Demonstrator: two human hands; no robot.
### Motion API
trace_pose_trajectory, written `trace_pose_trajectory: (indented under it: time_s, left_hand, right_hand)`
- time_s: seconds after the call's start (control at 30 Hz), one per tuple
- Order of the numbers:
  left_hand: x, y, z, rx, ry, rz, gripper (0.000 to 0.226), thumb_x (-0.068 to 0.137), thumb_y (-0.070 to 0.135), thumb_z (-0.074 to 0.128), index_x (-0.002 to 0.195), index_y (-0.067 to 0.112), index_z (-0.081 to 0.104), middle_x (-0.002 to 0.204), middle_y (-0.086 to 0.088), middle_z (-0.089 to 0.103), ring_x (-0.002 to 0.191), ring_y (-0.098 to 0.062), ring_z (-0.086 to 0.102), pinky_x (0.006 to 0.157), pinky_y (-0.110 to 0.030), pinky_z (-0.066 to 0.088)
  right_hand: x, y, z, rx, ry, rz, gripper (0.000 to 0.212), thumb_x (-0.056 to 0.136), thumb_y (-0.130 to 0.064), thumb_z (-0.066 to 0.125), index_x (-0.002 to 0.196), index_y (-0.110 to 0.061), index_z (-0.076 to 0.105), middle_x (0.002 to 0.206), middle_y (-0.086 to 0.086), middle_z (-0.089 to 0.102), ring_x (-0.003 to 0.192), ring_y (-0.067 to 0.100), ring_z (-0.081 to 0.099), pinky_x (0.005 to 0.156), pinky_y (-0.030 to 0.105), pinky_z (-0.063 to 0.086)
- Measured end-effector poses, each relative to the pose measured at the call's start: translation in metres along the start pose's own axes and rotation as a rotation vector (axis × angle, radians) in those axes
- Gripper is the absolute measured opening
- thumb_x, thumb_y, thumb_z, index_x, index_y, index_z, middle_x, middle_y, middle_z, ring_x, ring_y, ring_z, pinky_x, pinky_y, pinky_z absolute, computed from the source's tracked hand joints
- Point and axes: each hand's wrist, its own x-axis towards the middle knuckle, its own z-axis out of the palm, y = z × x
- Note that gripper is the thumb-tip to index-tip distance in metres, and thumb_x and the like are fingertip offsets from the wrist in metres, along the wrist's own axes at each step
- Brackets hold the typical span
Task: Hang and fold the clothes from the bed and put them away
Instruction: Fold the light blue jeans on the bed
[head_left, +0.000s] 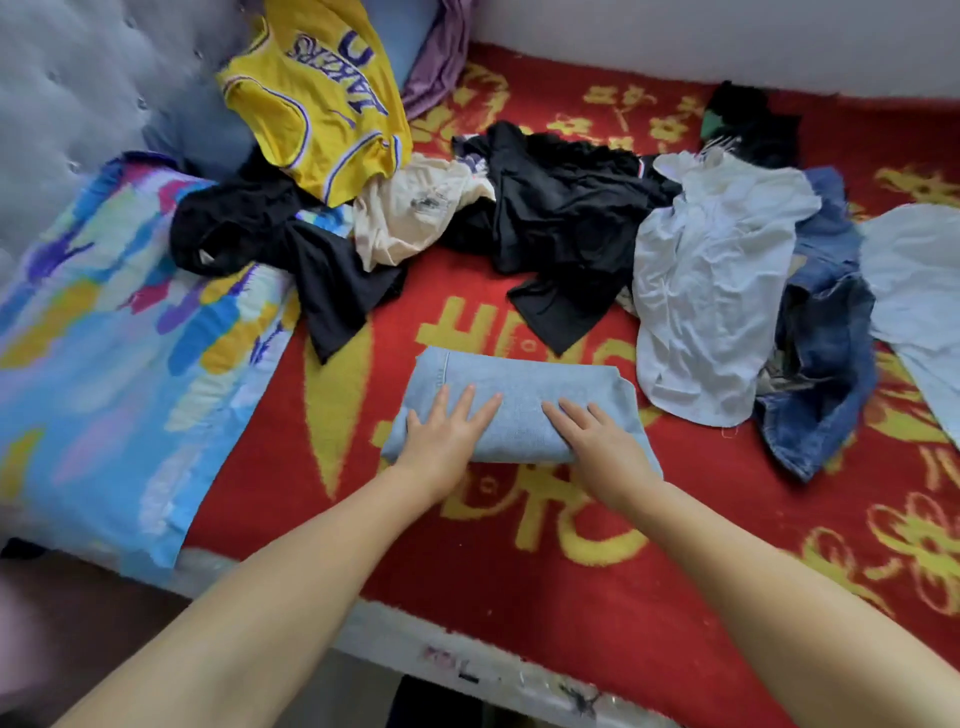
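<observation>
Bed (571, 545) is covered by a red blanket, with unfolded clothes heaped across the far side: yellow jersey (311, 98) far left, black garments (561, 218) in the middle, white shirt (711, 280) right. Folded light denim piece (519, 384) is laid near centre, apart from the heap, likely kept clear for flattening. Left hand (447, 436) and right hand (597, 441) are pressed flat on its near edge, fingers spread, nothing gripped.
</observation>
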Motion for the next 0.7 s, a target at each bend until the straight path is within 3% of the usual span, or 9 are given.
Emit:
trace_pose_trajectory:
  time_s: [0.07, 0.13, 0.27, 0.4, 0.5, 0.7]
  left_hand:
    - [-0.042, -0.007, -0.007, -0.015, 0.047, -0.065, 0.084, 0.093, -0.003, 0.04, 0.151, 0.037, -0.007, 0.161, -0.002, -0.002, 0.147, -0.034, -0.001, 0.105, -0.066, 0.026]
    - [-0.091, -0.016, -0.007, -0.046, 0.069, -0.144, 0.085, 0.093, -0.001, 0.041, 0.151, 0.038, -0.007, 0.161, -0.001, -0.002, 0.147, -0.033, 0.0, 0.104, -0.065, 0.028]
    - [-0.181, -0.035, 0.004, -0.125, 0.082, -0.291, 0.091, 0.088, -0.008, 0.04, 0.15, 0.039, -0.008, 0.161, 0.001, -0.004, 0.147, -0.033, -0.001, 0.103, -0.065, 0.029]
    - [-0.274, -0.057, 0.021, -0.216, 0.054, -0.459, 0.095, 0.086, -0.01, 0.04, 0.149, 0.04, -0.01, 0.161, 0.002, -0.008, 0.146, -0.034, -0.004, 0.104, -0.065, 0.027]
    - [-0.352, -0.071, 0.042, -0.288, 0.068, -0.604, 0.096, 0.083, -0.015, 0.034, 0.15, 0.04, -0.009, 0.161, 0.002, -0.008, 0.147, -0.034, -0.004, 0.107, -0.062, 0.027]
    - [-0.508, -0.078, 0.109, -0.435, 0.074, -0.829, 0.086, 0.088, -0.009, 0.032, 0.151, 0.037, -0.003, 0.162, -0.001, -0.003, 0.147, -0.035, 0.003, 0.108, -0.058, 0.029]
  right_hand:
    - [-0.017, -0.022, -0.02, -0.041, 0.004, -0.092, 0.077, 0.091, -0.002, 0.048, 0.154, -0.023, 0.008, 0.157, 0.0, 0.018, 0.134, 0.032, 0.03, 0.096, 0.039, 0.044]
    - [-0.036, -0.051, -0.035, -0.096, 0.029, -0.195, 0.077, 0.09, -0.004, 0.05, 0.153, -0.022, 0.009, 0.154, 0.0, 0.021, 0.129, 0.03, 0.034, 0.085, 0.039, 0.05]
    - [-0.066, -0.113, -0.049, -0.159, 0.002, -0.377, 0.082, 0.088, -0.001, 0.053, 0.153, -0.023, 0.007, 0.153, -0.002, 0.021, 0.127, 0.029, 0.034, 0.078, 0.04, 0.052]
    - [-0.091, -0.187, -0.049, -0.194, -0.023, -0.572, 0.077, 0.092, -0.008, 0.052, 0.153, -0.025, 0.008, 0.154, -0.003, 0.019, 0.131, 0.026, 0.032, 0.083, 0.043, 0.052]
    - [-0.114, -0.252, -0.042, -0.252, -0.051, -0.734, 0.078, 0.093, -0.01, 0.051, 0.153, -0.026, 0.004, 0.157, -0.005, 0.014, 0.135, 0.026, 0.028, 0.096, 0.041, 0.046]
    - [-0.184, -0.378, -0.003, -0.362, -0.135, -0.995, 0.076, 0.093, -0.013, 0.047, 0.154, -0.029, 0.004, 0.159, -0.006, 0.013, 0.139, 0.023, 0.027, 0.107, 0.038, 0.037]
